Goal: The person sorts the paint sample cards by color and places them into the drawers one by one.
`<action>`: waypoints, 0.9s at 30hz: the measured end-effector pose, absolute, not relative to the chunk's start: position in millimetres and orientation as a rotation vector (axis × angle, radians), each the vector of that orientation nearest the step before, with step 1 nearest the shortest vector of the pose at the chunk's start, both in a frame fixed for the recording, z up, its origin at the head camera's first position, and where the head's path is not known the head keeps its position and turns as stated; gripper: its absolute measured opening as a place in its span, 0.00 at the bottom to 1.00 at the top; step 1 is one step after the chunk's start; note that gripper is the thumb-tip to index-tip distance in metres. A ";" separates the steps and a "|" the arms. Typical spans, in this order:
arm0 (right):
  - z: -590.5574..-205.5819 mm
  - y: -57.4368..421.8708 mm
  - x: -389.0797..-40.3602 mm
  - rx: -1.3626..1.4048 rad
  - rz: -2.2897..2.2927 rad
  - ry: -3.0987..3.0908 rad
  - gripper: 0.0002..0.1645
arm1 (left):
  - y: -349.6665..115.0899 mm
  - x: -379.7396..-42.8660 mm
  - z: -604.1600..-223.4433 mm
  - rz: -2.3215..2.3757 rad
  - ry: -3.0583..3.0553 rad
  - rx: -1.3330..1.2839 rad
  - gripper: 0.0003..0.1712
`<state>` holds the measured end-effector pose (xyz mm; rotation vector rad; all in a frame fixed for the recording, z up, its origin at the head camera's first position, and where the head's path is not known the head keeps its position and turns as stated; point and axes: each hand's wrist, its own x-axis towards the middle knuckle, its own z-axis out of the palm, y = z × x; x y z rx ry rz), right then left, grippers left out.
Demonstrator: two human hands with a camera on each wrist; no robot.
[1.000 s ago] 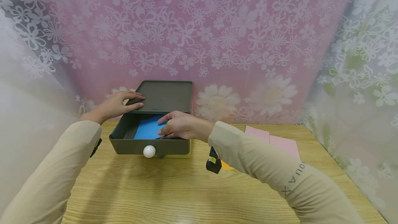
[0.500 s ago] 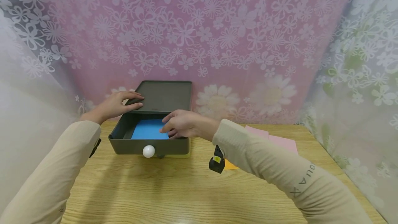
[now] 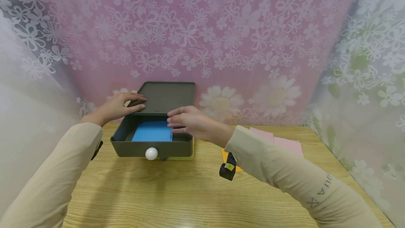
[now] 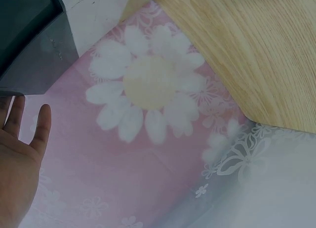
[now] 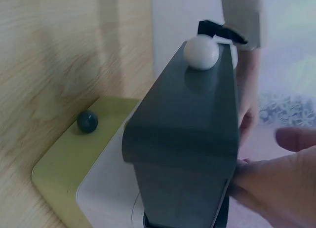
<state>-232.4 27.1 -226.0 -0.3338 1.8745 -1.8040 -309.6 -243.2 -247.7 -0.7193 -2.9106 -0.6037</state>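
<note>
A dark grey drawer (image 3: 133, 149) with a round white knob (image 3: 151, 153) is pulled out of a small stacked cabinet. Inside it lies flat blue paper (image 3: 152, 132). My left hand (image 3: 121, 105) rests its fingers along the left edge of the cabinet's dark top (image 3: 169, 96); in the left wrist view, the fingers of that hand (image 4: 17, 154) reach the unit's dark side. Over the drawer's right end hovers my right hand (image 3: 199, 124), fingers extended and holding nothing, their tips overlapping the paper's right edge. From the right wrist, the right hand (image 5: 284, 183) appears beside the drawer wall.
Pink sheets (image 3: 288, 146) lie on the wooden table (image 3: 177, 192) at the right, with an orange sheet (image 3: 225, 154) partly hidden under the right sleeve. Below the drawer are a white tier (image 5: 108, 188) and a yellow-green one (image 5: 64, 164) with a dark knob. Flowered curtain hangs behind.
My right hand has drawn up and to the right, out of the drawer and off the blue paper, which now shows more. The left hand has stayed put.
</note>
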 end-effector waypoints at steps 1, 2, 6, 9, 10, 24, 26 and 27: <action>-224.6 28.4 -230.1 -0.351 -1.836 1.846 0.23 | -243.0 -309.3 -247.3 -0.603 -2.914 -0.717 0.28; -223.2 29.8 -227.4 -0.377 -1.863 1.818 0.23 | -242.9 -309.2 -247.1 -0.603 -2.915 -0.715 0.28; -219.6 35.3 -215.2 -0.480 -1.924 1.675 0.23 | -242.1 -308.8 -245.7 -0.600 -2.913 -0.716 0.28; -222.0 37.6 -205.4 -0.539 -1.916 1.590 0.23 | -241.9 -307.9 -245.1 -0.608 -2.908 -0.717 0.28; -224.1 37.6 -202.4 -0.539 -1.910 1.565 0.23 | -242.0 -307.7 -245.1 -0.608 -2.909 -0.715 0.28; -279.4 24.1 -178.2 -0.355 -1.789 1.402 0.26 | -242.6 -309.1 -249.3 -0.630 -2.903 -0.672 0.28; -286.9 20.0 -177.4 -0.302 -1.800 1.377 0.27 | -242.9 -308.6 -248.9 -0.629 -2.907 -0.678 0.28; -290.1 17.8 -177.4 -0.274 -1.812 1.361 0.28 | -243.2 -308.7 -249.1 -0.629 -2.906 -0.678 0.28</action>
